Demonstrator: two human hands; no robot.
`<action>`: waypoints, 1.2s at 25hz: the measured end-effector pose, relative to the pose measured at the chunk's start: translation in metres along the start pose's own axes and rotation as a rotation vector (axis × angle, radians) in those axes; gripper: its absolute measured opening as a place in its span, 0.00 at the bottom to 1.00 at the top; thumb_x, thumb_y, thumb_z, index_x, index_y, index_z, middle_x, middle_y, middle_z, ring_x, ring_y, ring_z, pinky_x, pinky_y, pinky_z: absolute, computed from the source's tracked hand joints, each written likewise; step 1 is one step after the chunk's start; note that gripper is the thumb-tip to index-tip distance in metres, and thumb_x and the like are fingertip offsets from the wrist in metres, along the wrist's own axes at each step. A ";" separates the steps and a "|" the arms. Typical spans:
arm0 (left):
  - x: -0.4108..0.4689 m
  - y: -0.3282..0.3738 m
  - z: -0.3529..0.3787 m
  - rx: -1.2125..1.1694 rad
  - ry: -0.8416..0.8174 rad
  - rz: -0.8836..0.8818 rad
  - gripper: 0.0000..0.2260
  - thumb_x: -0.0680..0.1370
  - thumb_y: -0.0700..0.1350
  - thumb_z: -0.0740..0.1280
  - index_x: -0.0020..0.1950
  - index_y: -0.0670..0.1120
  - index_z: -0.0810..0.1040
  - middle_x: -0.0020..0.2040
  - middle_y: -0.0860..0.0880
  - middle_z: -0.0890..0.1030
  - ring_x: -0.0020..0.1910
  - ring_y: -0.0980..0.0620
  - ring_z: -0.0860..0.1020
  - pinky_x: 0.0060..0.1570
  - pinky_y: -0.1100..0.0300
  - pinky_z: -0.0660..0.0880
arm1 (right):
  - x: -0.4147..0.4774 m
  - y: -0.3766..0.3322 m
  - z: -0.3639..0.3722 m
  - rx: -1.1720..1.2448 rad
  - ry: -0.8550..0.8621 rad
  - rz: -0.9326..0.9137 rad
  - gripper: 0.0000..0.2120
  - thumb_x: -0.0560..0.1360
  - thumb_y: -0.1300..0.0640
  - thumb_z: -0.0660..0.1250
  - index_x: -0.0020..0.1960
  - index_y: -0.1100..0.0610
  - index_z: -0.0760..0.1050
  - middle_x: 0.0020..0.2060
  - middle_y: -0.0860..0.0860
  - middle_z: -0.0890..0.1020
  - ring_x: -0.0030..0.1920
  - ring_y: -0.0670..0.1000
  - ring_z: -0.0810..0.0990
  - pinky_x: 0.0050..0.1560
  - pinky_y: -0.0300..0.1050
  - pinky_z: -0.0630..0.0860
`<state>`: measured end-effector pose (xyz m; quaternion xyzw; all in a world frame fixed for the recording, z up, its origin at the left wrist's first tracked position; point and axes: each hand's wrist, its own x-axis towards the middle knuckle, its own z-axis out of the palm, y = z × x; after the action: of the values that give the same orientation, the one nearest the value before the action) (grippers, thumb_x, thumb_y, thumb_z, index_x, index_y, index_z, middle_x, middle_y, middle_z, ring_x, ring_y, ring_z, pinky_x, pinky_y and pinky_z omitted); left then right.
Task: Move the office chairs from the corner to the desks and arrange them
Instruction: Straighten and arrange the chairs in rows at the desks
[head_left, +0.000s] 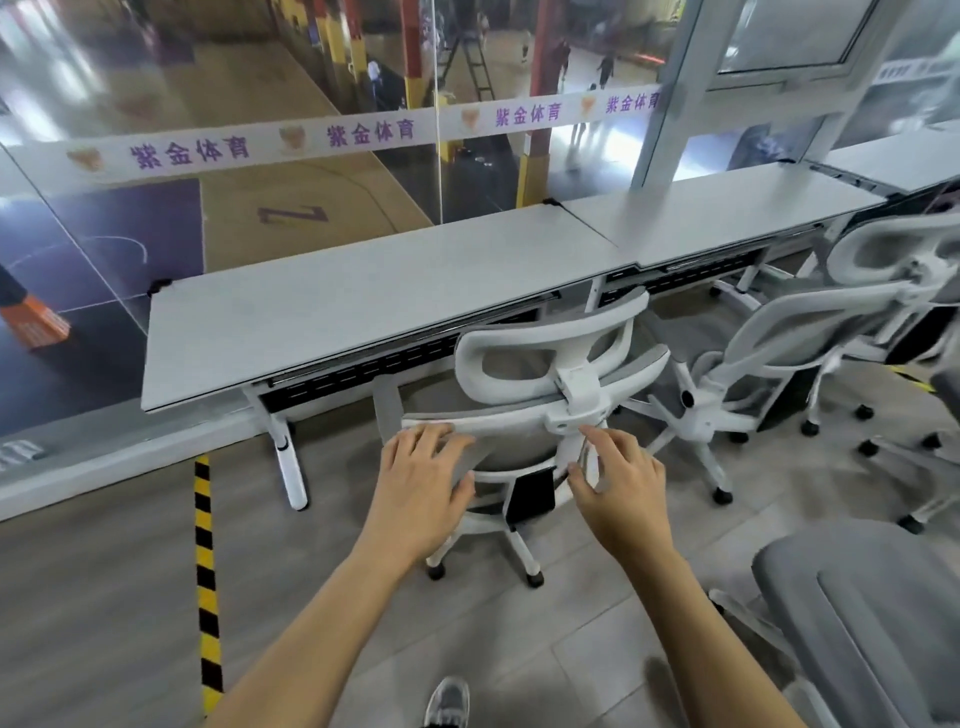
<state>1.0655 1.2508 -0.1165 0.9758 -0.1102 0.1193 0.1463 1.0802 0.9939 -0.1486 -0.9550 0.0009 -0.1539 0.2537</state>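
Observation:
A white office chair with grey mesh (563, 374) stands tucked against the left desk (332, 317), its back toward me. My left hand (421, 483) lies on the top edge of its backrest with fingers spread straight. My right hand (621, 486) touches the backrest frame just right of the headrest post, fingers relaxed. A second white chair (769, 332) stands at the neighbouring desk (717, 213) to the right. The grey seat of a third chair (857, 618) shows at the lower right.
A glass wall with a white lettered band (363, 135) runs behind the desks. Yellow-black hazard tape (207, 571) runs along the wooden floor at left. My shoe (448, 701) shows at the bottom. The second chair's wheeled base (722, 496) spreads close to the first chair.

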 end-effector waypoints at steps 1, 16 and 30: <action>0.016 0.000 0.007 -0.023 -0.006 -0.012 0.17 0.78 0.54 0.61 0.67 0.54 0.72 0.67 0.51 0.73 0.67 0.46 0.69 0.68 0.49 0.64 | 0.015 0.006 0.001 -0.005 -0.003 0.001 0.22 0.76 0.49 0.68 0.69 0.46 0.72 0.62 0.47 0.76 0.64 0.52 0.75 0.67 0.52 0.63; 0.095 0.016 0.107 0.011 0.148 -0.329 0.23 0.76 0.70 0.60 0.56 0.52 0.78 0.51 0.52 0.77 0.54 0.49 0.73 0.62 0.51 0.70 | 0.171 0.151 0.031 0.044 -0.108 -0.192 0.24 0.78 0.42 0.59 0.68 0.55 0.75 0.69 0.55 0.72 0.74 0.59 0.65 0.76 0.59 0.60; 0.049 -0.001 0.092 0.006 0.190 -0.466 0.23 0.75 0.70 0.62 0.54 0.53 0.78 0.49 0.54 0.77 0.53 0.52 0.71 0.63 0.51 0.69 | 0.171 0.121 0.050 0.199 -0.261 -0.363 0.23 0.77 0.39 0.68 0.65 0.51 0.73 0.65 0.47 0.72 0.74 0.51 0.63 0.75 0.66 0.57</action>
<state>1.1303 1.2139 -0.1896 0.9597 0.1326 0.1739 0.1766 1.2668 0.8990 -0.1985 -0.9216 -0.2188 -0.0717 0.3125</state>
